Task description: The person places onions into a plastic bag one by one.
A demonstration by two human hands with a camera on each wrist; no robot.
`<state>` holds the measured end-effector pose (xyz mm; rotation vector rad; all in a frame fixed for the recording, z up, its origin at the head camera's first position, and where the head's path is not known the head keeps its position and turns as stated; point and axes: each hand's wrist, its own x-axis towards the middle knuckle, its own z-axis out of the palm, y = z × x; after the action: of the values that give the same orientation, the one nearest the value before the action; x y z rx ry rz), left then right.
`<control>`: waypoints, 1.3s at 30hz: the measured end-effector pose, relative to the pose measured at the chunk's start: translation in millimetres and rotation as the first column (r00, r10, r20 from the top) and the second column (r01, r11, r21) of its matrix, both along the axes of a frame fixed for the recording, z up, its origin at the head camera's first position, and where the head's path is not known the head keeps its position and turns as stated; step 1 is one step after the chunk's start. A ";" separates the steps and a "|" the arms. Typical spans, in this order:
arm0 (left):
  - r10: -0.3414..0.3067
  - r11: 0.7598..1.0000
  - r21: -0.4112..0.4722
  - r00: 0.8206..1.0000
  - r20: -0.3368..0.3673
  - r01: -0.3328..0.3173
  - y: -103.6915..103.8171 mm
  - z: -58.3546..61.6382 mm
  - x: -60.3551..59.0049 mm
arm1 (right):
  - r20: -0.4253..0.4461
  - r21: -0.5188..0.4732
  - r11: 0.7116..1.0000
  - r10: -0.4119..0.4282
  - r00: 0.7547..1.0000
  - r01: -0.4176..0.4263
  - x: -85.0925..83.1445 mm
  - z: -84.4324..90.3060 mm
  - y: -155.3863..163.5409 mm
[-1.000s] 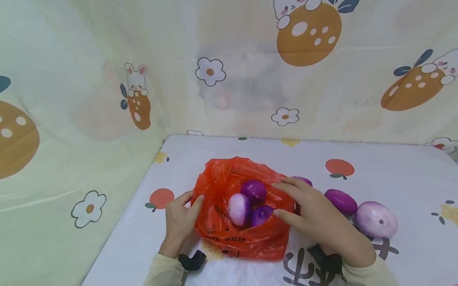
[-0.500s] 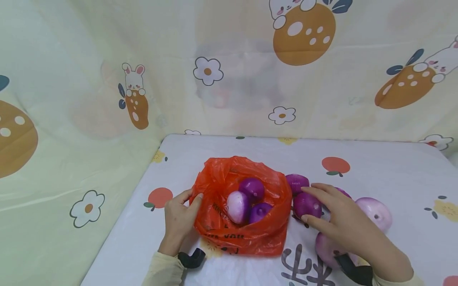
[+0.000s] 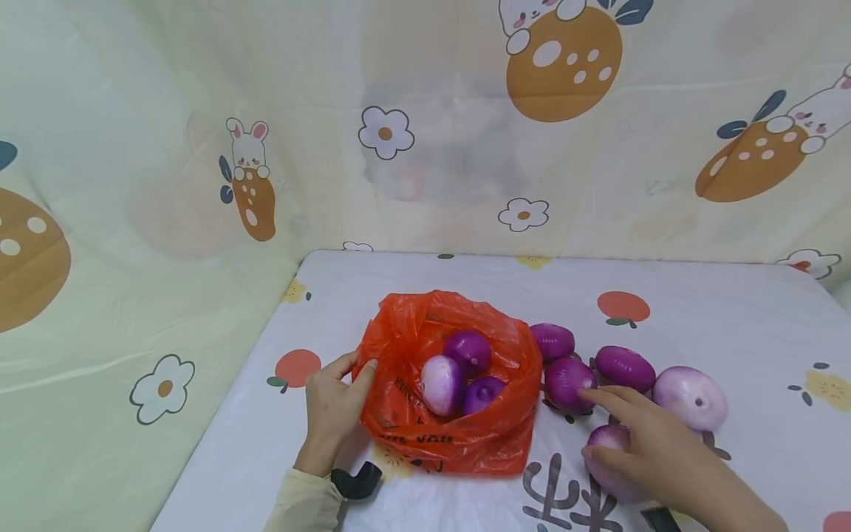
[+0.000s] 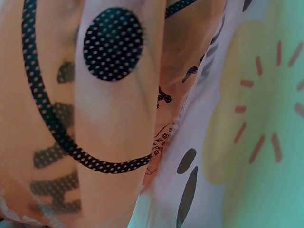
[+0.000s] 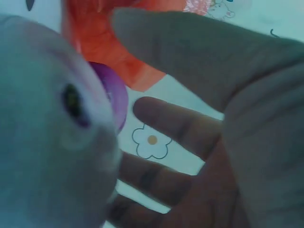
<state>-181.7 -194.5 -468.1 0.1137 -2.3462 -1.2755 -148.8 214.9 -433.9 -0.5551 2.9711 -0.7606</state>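
Head view had the crumpled orange plastic bag [image 3: 452, 384] sitting open on the white printed worktop [image 3: 731, 325], and three onions lay inside it: a dark purple one [image 3: 468, 349] at the back, a pale pink-white one [image 3: 442, 384] beside it, another purple one [image 3: 484, 394] at the front. The left hand [image 3: 332, 414] was at the bag's left edge, fingers curled onto the plastic and holding the rim there. To the right of the bag, the right hand [image 3: 641, 443] came down over a pale purple-topped onion [image 3: 608, 462], thumb on its near side and fingers curving over it, the forefinger stretched out to touch a dark purple onion [image 3: 569, 383] just beside the bag. Behind that one, a small purple onion [image 3: 553, 340] lay against the bag's right side. Farther right of the bag sat a flat purple onion [image 3: 625, 367] and a large pale lilac onion [image 3: 690, 397], touching each other. The right wrist view showed the pale onion close up, the fingers spread loosely round it.
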 end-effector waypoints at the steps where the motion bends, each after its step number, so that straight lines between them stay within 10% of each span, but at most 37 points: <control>1: 0.001 1.000 0.001 1.000 0.002 -0.001 0.0 0.1 0.0 | 0.019 0.014 1.000 -0.004 1.000 0.003 0.2 -1.7 0.1; 13: 0.010 1.000 -0.003 1.000 0.006 -0.010 -0.2 -1.3 -0.8 | -0.008 0.067 0.997 0.022 1.000 -0.022 1.8 -13.0 0.3; 32: 0.006 1.000 -0.030 0.999 -0.048 -0.007 -1.3 -3.1 -1.2 | 0.176 0.162 0.986 0.005 0.984 -0.033 -5.0 -9.9 0.5; 39: 0.002 1.000 -0.028 0.999 -0.049 -0.003 -1.1 -2.9 -1.9 | 0.061 0.119 0.992 0.032 0.998 -0.039 -3.3 -5.0 -0.5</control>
<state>-183.6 -195.6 -471.0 0.0754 -2.3205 -1.2296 -152.0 214.4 -438.9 -0.5657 2.9197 -0.5807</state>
